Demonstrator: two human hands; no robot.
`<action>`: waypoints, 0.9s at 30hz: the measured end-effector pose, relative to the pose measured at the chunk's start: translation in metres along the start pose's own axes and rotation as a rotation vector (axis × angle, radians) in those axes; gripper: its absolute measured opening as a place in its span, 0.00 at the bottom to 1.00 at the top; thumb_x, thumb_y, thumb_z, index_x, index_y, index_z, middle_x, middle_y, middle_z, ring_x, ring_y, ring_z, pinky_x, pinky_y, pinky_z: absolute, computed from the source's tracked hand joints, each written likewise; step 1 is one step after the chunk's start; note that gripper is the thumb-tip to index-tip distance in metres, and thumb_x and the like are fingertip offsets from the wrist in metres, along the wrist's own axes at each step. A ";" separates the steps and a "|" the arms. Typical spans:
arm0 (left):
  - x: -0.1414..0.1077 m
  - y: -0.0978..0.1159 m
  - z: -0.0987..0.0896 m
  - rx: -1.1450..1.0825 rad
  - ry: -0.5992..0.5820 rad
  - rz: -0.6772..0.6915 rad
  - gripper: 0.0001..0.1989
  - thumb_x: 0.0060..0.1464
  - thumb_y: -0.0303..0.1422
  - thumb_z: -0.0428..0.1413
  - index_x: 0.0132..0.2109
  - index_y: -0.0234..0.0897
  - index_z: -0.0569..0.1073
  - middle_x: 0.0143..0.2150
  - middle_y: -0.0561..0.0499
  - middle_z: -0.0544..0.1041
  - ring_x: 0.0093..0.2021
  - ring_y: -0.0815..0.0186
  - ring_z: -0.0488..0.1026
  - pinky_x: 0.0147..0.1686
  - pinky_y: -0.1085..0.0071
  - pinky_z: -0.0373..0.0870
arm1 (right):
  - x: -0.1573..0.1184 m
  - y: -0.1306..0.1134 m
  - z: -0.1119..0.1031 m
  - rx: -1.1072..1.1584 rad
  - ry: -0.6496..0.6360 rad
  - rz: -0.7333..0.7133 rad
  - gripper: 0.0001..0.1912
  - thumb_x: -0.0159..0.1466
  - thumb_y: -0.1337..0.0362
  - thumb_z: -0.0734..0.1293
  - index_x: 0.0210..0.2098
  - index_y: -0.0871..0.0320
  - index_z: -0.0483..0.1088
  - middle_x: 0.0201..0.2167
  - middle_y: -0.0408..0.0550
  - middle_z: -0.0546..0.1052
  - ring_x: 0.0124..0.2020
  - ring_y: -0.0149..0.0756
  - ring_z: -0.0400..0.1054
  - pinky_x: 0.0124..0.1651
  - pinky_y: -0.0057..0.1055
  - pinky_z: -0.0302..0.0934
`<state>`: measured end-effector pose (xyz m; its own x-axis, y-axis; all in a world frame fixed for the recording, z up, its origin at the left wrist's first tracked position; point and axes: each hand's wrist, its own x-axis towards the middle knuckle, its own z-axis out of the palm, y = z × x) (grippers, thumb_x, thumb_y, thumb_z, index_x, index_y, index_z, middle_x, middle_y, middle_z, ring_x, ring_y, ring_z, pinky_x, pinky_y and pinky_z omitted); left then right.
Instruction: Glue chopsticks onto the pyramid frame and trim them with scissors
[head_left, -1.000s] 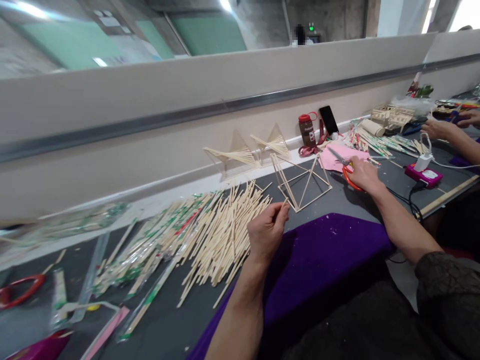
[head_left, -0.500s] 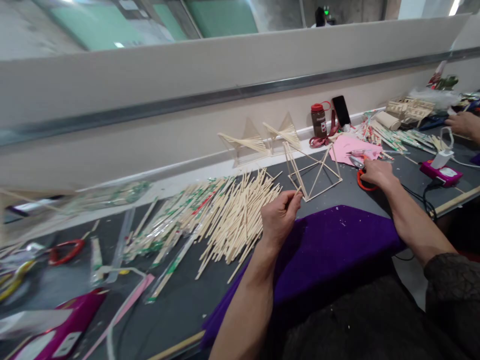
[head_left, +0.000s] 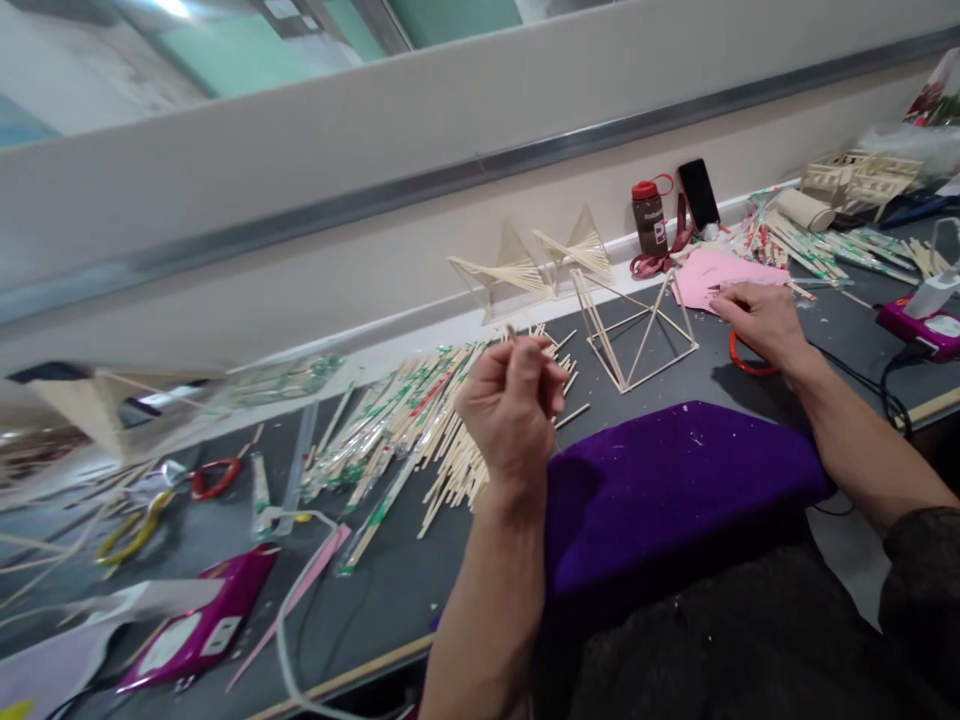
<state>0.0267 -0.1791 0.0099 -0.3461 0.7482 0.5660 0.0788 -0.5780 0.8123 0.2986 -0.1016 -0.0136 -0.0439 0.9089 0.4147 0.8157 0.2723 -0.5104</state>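
A thin stick (head_left: 511, 333) is pinched in the raised left hand (head_left: 513, 408), fingers curled shut; only its tip shows, pointing up, above the stick pile (head_left: 450, 430). The right hand (head_left: 759, 318) is laid palm-down on red-handled scissors (head_left: 742, 358) beside the pink paper (head_left: 709, 275), fingers loosely bent, forearm stretched across the desk (head_left: 390, 590).

Pale, matt wooden sticks (head_left: 480, 420) lie heaped on the dull grey table (head_left: 397, 590), some in glossy clear plastic sleeves (head_left: 375, 440). Near the front edge sits a soft, velvety purple cloth (head_left: 675, 480); the scissors (head_left: 742, 355) have shiny orange plastic handles.
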 end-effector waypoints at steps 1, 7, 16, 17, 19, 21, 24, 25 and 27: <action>0.005 0.005 0.005 -0.056 0.001 0.004 0.14 0.56 0.46 0.63 0.34 0.40 0.77 0.20 0.57 0.74 0.13 0.78 0.60 0.11 0.77 0.50 | -0.004 -0.007 0.002 0.178 -0.023 -0.070 0.17 0.67 0.57 0.62 0.31 0.61 0.77 0.30 0.50 0.79 0.33 0.37 0.72 0.38 0.31 0.62; 0.015 0.005 0.050 -0.247 -0.047 -0.111 0.12 0.60 0.44 0.62 0.36 0.39 0.77 0.23 0.56 0.74 0.15 0.77 0.64 0.11 0.78 0.51 | -0.025 -0.059 0.016 0.673 -0.396 -0.325 0.16 0.62 0.55 0.68 0.42 0.60 0.79 0.34 0.47 0.79 0.32 0.32 0.70 0.36 0.28 0.62; 0.013 -0.020 0.060 -0.293 -0.062 -0.263 0.12 0.61 0.41 0.61 0.35 0.37 0.76 0.22 0.56 0.73 0.15 0.78 0.64 0.11 0.79 0.51 | -0.014 -0.043 0.022 0.196 -0.713 -0.394 0.09 0.62 0.69 0.68 0.38 0.56 0.81 0.33 0.46 0.81 0.35 0.35 0.73 0.38 0.30 0.60; 0.013 -0.024 0.056 -0.297 -0.069 -0.287 0.13 0.61 0.41 0.61 0.34 0.37 0.76 0.21 0.57 0.72 0.14 0.78 0.63 0.10 0.78 0.50 | -0.016 -0.036 0.022 0.134 -0.740 -0.400 0.08 0.61 0.69 0.69 0.38 0.56 0.81 0.34 0.47 0.81 0.35 0.37 0.73 0.38 0.31 0.60; 0.012 -0.033 0.051 -0.302 -0.074 -0.338 0.14 0.60 0.43 0.62 0.33 0.37 0.76 0.20 0.57 0.72 0.12 0.79 0.61 0.09 0.78 0.49 | -0.021 -0.026 0.024 0.043 -0.772 -0.434 0.09 0.59 0.69 0.71 0.38 0.55 0.82 0.36 0.49 0.81 0.36 0.39 0.73 0.37 0.32 0.60; 0.011 -0.041 0.047 -0.300 -0.068 -0.383 0.15 0.59 0.43 0.62 0.33 0.37 0.75 0.20 0.58 0.72 0.12 0.79 0.61 0.09 0.78 0.48 | -0.026 -0.021 0.026 -0.009 -0.780 -0.473 0.09 0.60 0.69 0.71 0.40 0.56 0.81 0.39 0.51 0.81 0.37 0.40 0.73 0.37 0.33 0.59; 0.011 -0.048 0.045 -0.284 -0.060 -0.416 0.14 0.60 0.43 0.62 0.33 0.37 0.75 0.20 0.57 0.72 0.12 0.79 0.62 0.09 0.78 0.49 | -0.027 -0.018 0.031 -0.024 -0.779 -0.498 0.09 0.63 0.69 0.69 0.39 0.57 0.81 0.39 0.51 0.80 0.37 0.40 0.73 0.38 0.33 0.59; 0.011 -0.049 0.044 -0.281 -0.057 -0.420 0.14 0.60 0.43 0.62 0.34 0.37 0.75 0.20 0.57 0.72 0.12 0.79 0.62 0.09 0.78 0.49 | -0.026 -0.017 0.033 -0.012 -0.781 -0.492 0.09 0.63 0.70 0.68 0.39 0.57 0.81 0.39 0.50 0.81 0.38 0.40 0.73 0.38 0.32 0.59; 0.011 -0.050 0.044 -0.282 -0.052 -0.421 0.15 0.60 0.44 0.61 0.34 0.37 0.75 0.20 0.57 0.73 0.12 0.79 0.62 0.09 0.78 0.49 | -0.024 -0.012 0.035 0.008 -0.747 -0.458 0.09 0.63 0.70 0.67 0.37 0.57 0.80 0.38 0.49 0.81 0.38 0.39 0.74 0.38 0.31 0.59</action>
<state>0.0596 -0.1275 -0.0183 -0.2460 0.9462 0.2101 -0.3153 -0.2831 0.9058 0.2695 -0.1155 -0.0433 -0.7347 0.6780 -0.0206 0.6214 0.6606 -0.4212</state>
